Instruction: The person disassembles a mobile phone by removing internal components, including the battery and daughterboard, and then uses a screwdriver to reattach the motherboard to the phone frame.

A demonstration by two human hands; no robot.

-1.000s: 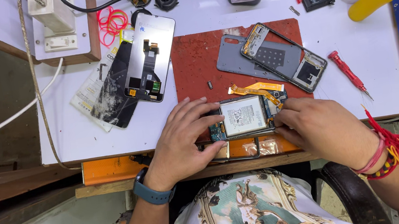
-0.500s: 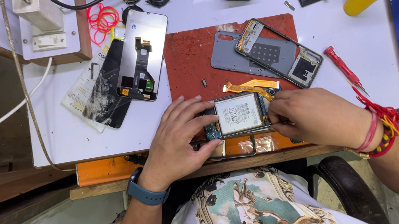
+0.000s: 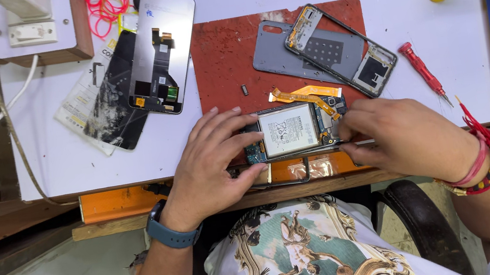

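Both hands are on the opened phone body [image 3: 296,130], which lies flat at the near edge of the red mat [image 3: 226,56], battery side up. The left hand [image 3: 210,162] steadies its left end, fingers spread and pressing on the frame, grip loose and flat rather than clenched. The right hand [image 3: 400,134] pinches at the right end of the phone, fingertips closed against the circuit board edge; whether a tool sits between them, I cannot tell. An orange flex ribbon [image 3: 306,93] curls off the top of the phone. Further up the mat rest a grey back cover [image 3: 275,55] and a black mid-frame [image 3: 342,52] overlapping it. A red screwdriver [image 3: 421,69] lies on the white desk [image 3: 466,59], right of the mat.
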